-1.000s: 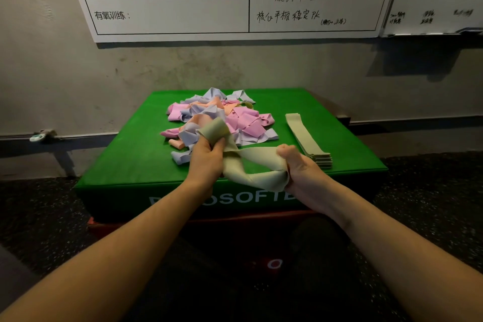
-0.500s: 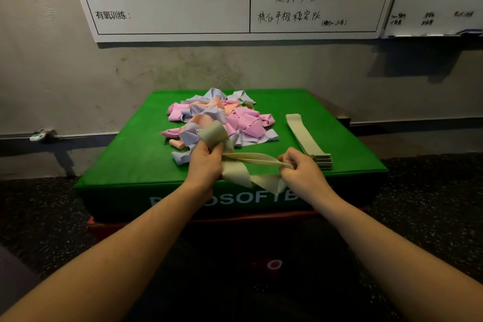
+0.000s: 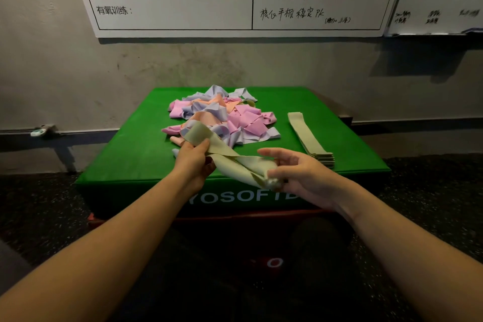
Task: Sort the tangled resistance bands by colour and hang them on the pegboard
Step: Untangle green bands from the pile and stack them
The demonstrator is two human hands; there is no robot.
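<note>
We held one pale green band (image 3: 235, 162) over the near edge of the green box (image 3: 125, 159), our left hand (image 3: 194, 162) pinching its upper loop so the twist could fall free toward our right hand (image 3: 300, 172), whose thumb kept the lower end while the fingers spread. Half a second before, that hand was clenched around it. The tangled pile (image 3: 222, 117) and sorted stack (image 3: 309, 138) lay beyond.
</note>
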